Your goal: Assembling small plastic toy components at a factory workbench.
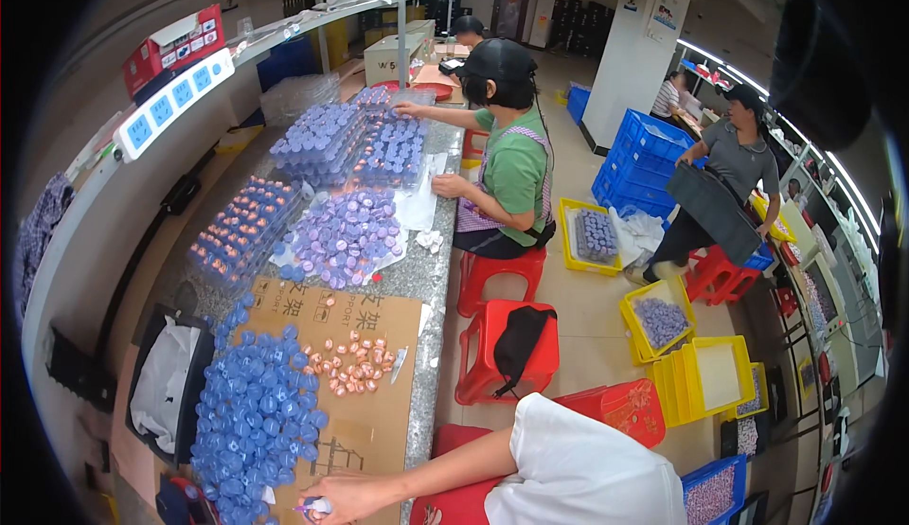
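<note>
On the workbench (pixel 431 288) before you, a heap of pieces (pixel 256 411) covers the cardboard's (pixel 383 430) left side, an open box (pixel 163 383) to its left, a second cluster (pixel 355 364) to its right. Your right hand (pixel 336 498), holding a small item (pixel 320 505), is nearer. Farther, trays (pixel 241 231) lie left of a loose pile (pixel 346 233); stools (pixel 507 350) stand right.

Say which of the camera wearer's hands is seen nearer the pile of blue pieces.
Right. The right hand is over the cardboard, beside the lower right of the blue pile. The left hand is out of view.
</note>
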`<state>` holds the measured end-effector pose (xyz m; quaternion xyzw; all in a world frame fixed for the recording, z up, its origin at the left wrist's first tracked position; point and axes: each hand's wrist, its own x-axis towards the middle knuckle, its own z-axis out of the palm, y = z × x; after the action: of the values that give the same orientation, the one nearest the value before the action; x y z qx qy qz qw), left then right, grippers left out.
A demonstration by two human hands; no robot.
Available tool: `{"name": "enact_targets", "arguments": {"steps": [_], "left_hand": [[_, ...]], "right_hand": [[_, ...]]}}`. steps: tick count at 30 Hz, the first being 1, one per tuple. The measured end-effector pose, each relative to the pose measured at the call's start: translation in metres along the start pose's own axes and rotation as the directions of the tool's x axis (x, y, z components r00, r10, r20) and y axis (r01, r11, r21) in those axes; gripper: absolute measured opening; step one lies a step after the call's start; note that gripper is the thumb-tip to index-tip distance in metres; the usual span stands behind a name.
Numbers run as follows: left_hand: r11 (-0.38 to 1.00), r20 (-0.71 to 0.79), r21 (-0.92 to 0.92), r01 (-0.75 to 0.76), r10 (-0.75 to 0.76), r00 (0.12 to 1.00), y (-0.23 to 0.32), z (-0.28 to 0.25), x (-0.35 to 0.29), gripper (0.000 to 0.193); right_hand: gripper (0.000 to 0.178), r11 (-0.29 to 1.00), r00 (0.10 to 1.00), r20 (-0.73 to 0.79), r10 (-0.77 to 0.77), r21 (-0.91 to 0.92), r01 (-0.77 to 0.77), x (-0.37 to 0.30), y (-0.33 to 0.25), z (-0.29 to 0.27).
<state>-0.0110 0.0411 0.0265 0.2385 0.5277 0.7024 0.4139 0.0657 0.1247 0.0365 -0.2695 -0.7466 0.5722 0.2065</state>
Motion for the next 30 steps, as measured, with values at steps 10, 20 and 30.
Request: {"name": "enact_targets", "arguments": {"steps": [10, 20, 30], "left_hand": [[0.998, -0.021, -0.005, -0.069, 0.069, 0.997, 0.007, -0.032, -0.014, 0.040], [0.982, -0.130, -0.129, -0.137, 0.120, 0.984, 0.020, -0.081, -0.026, 0.047], [0.835, 0.021, -0.535, 0.127, -0.137, 0.990, 0.033, -0.084, -0.038, 0.045]], "right_hand": [[0.067, 0.996, 0.995, 0.083, -0.053, 0.073, 0.046, -0.014, -0.046, 0.033], [0.043, 0.987, 0.962, 0.239, -0.130, 0.123, 0.103, -0.001, -0.063, 0.066], [0.066, 0.995, 0.994, 0.096, 0.058, 0.078, -0.065, -0.006, -0.044, 0.073]]}}
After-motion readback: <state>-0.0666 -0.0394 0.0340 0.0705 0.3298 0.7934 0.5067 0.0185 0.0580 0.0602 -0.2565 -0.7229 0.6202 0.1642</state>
